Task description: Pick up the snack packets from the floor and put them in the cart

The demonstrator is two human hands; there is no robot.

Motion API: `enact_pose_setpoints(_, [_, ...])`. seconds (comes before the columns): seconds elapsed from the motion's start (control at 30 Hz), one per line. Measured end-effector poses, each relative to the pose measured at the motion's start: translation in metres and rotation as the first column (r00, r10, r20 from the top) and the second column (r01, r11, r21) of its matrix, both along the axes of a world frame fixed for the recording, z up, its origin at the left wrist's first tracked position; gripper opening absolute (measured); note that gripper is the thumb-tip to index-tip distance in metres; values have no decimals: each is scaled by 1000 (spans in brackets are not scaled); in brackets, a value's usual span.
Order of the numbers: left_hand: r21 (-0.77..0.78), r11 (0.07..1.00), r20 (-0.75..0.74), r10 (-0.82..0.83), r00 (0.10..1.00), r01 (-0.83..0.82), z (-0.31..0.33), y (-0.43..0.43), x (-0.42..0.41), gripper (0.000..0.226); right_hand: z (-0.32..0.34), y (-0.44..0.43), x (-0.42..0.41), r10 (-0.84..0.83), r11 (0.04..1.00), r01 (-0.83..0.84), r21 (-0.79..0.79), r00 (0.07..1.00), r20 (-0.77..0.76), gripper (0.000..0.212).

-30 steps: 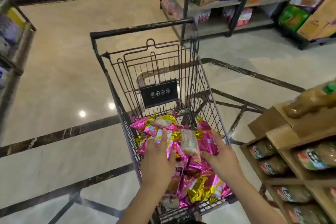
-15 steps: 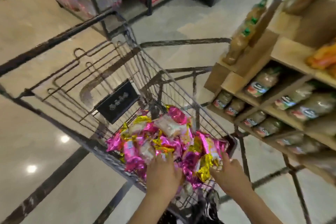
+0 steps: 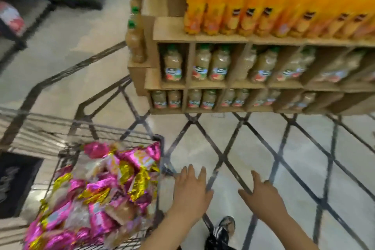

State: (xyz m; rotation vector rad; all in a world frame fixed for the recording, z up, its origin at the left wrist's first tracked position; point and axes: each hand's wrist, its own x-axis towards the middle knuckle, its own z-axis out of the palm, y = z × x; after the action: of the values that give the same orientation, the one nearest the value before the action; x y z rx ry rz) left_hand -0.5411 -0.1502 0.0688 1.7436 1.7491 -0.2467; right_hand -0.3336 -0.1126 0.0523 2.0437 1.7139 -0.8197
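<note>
A second ago both of our hands were down in the cart, resting on the heap of pink and gold snack packets; now they are out of it, and our view has swung to the right, toward the floor and the wooden shelf of juice bottles. We read that as one load delivered: the packets lie piled in the cart basket, just to the left of our left hand, and nothing comes away with us. The left hand hovers beside the cart's near corner with its fingers straight and a little apart, empty, and we cannot tell whether its fingertips brush the wire or stand just clear of it. The right hand sits to the right of the left one, well clear of the cart, palm down, fingers spread and thumb out, also holding nothing and touching nothing we can see. Ahead of both hands the floor with its dark diamond lines shows no packet in the part we can see, though the picture is blurred by our turning head. Below and between the hands we see one patterned shoe. Beyond the hands stand orange juice bottles on top of the shelf and paler bottles in its cubbies. Our guess is that the turn is a search for any packets left on the ground.
</note>
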Motion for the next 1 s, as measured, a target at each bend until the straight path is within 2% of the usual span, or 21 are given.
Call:
enact_pose_setpoints(0.2, [-43, 986, -26, -160, 987, 159, 3, 45, 118, 74, 8, 4, 110, -122, 992, 123, 35, 992, -28, 79])
enact_pose_setpoints(0.37, [-4, 950, -9, -313, 950, 313, 0, 80, 219, 74, 14, 5, 201, -174, 978, 177, 106, 984, -38, 78])
enact_pose_setpoints(0.5, [6, 910, -2, -415, 910, 415, 0, 97, 281, 72, 16, -3, 258, -282, 945, 292, 145, 955, -89, 83])
enact_pose_setpoints(0.83, [-31, 797, -59, -604, 795, 604, -16, 158, 368, 69, 0, 20, 327, -544, 801, 571, 181, 819, -180, 77])
enact_pose_setpoints(1.0, [-72, 699, -57, -715, 697, 711, -19, 226, 421, 72, 2, 57, 366, -646, 731, 658, 182, 752, -128, 76])
